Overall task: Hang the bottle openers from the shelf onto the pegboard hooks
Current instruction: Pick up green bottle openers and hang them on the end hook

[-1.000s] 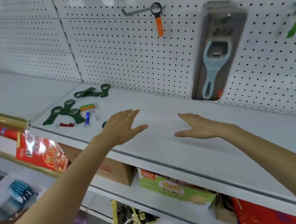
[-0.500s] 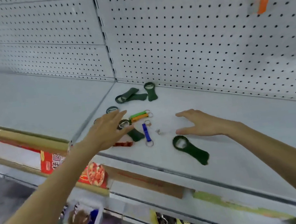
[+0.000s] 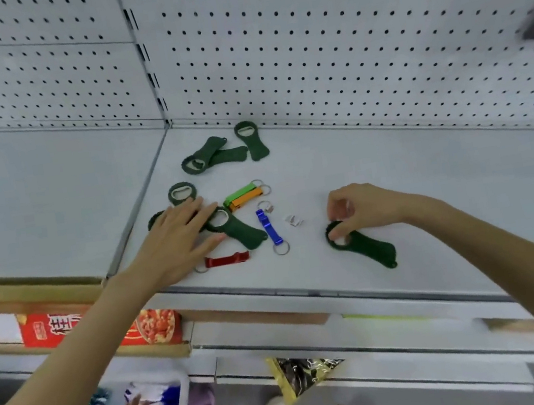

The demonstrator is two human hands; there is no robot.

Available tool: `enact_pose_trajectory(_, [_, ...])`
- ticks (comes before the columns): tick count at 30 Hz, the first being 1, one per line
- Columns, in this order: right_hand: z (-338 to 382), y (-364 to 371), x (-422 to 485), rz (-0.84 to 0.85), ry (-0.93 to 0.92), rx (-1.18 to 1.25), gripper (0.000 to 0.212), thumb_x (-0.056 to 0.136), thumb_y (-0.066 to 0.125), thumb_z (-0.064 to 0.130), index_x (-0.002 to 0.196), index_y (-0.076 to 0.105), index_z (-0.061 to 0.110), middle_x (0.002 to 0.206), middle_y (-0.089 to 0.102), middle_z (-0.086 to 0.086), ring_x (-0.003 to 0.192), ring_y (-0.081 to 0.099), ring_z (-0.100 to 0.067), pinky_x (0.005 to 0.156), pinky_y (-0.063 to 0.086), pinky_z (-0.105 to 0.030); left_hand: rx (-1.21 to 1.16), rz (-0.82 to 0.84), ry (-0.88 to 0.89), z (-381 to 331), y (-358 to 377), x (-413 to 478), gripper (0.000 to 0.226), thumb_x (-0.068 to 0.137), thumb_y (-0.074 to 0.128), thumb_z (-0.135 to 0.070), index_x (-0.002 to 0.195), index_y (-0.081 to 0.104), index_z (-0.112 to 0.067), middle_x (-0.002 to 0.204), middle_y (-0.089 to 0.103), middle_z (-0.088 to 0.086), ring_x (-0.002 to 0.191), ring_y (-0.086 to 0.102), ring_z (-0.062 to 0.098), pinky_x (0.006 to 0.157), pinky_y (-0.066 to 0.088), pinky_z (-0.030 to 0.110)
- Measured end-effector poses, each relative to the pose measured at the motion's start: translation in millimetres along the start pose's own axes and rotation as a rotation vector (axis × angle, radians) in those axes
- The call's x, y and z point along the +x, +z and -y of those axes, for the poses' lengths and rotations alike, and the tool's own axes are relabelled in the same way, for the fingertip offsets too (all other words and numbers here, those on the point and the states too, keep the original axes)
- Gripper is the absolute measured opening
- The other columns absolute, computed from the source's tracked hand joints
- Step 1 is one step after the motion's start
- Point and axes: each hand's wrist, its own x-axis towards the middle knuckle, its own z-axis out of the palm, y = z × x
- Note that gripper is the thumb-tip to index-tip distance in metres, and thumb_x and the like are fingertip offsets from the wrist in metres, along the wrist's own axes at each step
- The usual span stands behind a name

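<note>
We face a white perforated metal pegboard wall (image 3: 304,40), split by a slotted vertical metal upright (image 3: 143,54). Below it, two pale grey flat metal shelves sit side by side under soft, even light, the right shelf (image 3: 446,182) and the left shelf (image 3: 33,202). Under the left one we see a shiny gold-coloured rail (image 3: 29,290) above a red printed carton (image 3: 42,331). Lower down, a white lower ledge (image 3: 405,369) lies near a crinkled gold-and-black foil bag (image 3: 301,370).

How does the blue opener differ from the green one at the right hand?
The blue opener is a slim bar with a key ring; the green opener is broader, with a round head and flared handle. The blue opener lies untouched; the right hand pinches the green opener's head. Both lie flat on the shelf.
</note>
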Motion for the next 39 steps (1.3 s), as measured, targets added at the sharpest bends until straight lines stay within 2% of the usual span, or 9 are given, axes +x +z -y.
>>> enact_pose_trajectory(4, [2.2,-1.4,2.9,-0.020,0.000,0.087,0.018,0.072,0.081,0.034,0.076,0.065,0.027,0.077,0.067,0.009,0.070,0.058,-0.001,0.061,0.040,-0.011,-0.025,0.004,0.002,5.0,4.7,2.0,0.075,0.089,0.011,-0.071,0.151,0.021,-0.029,0.158,0.023,0.001,0.147,0.016,0.019,0.120,0.011,0.041])
enact_pose_trajectory(7, [1.7,-2.0,3.2,-0.017,-0.008,0.156,0.011,0.075,0.080,0.024,0.075,0.070,0.022,0.071,0.069,0.009,0.065,0.061,0.002,0.068,0.046,-0.016,-0.053,0.015,0.004,5.7,6.3,3.4,0.081,0.082,0.010,-0.070,0.151,0.019,-0.029,0.159,0.021,0.001,0.147,0.013,0.018,0.120,0.009,0.041])
enact_pose_trajectory(12, [-1.2,-4.1,0.0,-0.025,0.001,0.229,0.007,0.077,0.079,0.016,0.074,0.072,0.017,0.075,0.072,0.001,0.068,0.062,-0.004,0.077,0.050,-0.026,-0.099,-0.015,0.006,5.9,8.2,4.2,0.079,0.083,0.011,-0.069,0.151,0.021,-0.029,0.158,0.022,0.002,0.147,0.013,0.018,0.120,0.005,0.040])
enact_pose_trajectory(17, [-0.3,-8.2,-4.7,-0.023,0.040,0.304,0.007,0.080,0.076,0.017,0.080,0.071,0.011,0.083,0.071,-0.011,0.072,0.059,-0.012,0.067,0.048,-0.022,-0.149,-0.081,0.025,1.3,4.5,5.4,0.075,0.087,0.014,-0.067,0.149,0.025,-0.028,0.158,0.024,0.001,0.147,0.015,0.018,0.119,0.009,0.039])
enact_pose_trajectory(20, [6.6,-12.9,-7.4,-0.090,0.021,0.399,0.004,0.083,0.073,0.014,0.082,0.072,0.011,0.082,0.072,-0.010,0.070,0.060,-0.012,0.060,0.049,-0.019,-0.228,-0.125,0.045,-9.1,-2.0,5.9,0.070,0.089,0.019,-0.065,0.149,0.024,-0.030,0.158,0.022,-0.001,0.146,0.015,0.015,0.116,0.008,0.034])
enact_pose_trajectory(26, [52.6,-22.4,2.9,-0.270,-0.111,0.599,0.004,0.084,0.070,0.009,0.086,0.073,0.012,0.081,0.075,-0.003,0.076,0.070,-0.013,0.067,0.055,-0.021,-0.464,-0.106,0.057,-32.2,-15.3,-4.0,0.073,0.084,0.020,-0.072,0.149,0.022,-0.038,0.154,0.030,-0.006,0.141,0.024,0.010,0.108,0.014,0.024])
enact_pose_trajectory(33, [132.6,-5.4,35.7,-0.285,-0.219,0.803,0.006,0.085,0.069,0.006,0.090,0.070,0.009,0.084,0.074,-0.007,0.076,0.071,-0.013,0.067,0.055,-0.021,-0.652,-0.127,0.038,-25.2,-21.5,-28.1,0.060,0.087,0.035,-0.061,0.135,0.050,-0.029,0.135,0.055,-0.009,0.124,0.046,0.003,0.103,0.035,0.019])
enact_pose_trajectory(37, [168.5,9.1,55.4,-0.276,-0.241,0.803,0.007,0.085,0.068,0.006,0.089,0.068,0.012,0.087,0.072,-0.008,0.077,0.071,-0.014,0.069,0.058,-0.023,-0.724,-0.270,-0.036,-8.3,-23.7,-42.7,0.032,0.093,0.052,-0.041,0.112,0.066,-0.019,0.088,0.066,-0.013,0.082,0.057,-0.004,0.069,0.043,0.015])
enact_pose_trajectory(39, [181.4,15.7,63.1,-0.269,-0.257,0.820,0.006,0.086,0.068,0.006,0.089,0.068,0.012,0.087,0.072,-0.009,0.078,0.071,-0.015,0.070,0.058,-0.025,-0.812,-0.290,-0.156,0.9,-22.8,-47.7,0.022,0.092,0.058,-0.032,0.108,0.069,-0.019,0.087,0.069,-0.011,0.079,0.062,0.000,0.068,0.049,0.020])
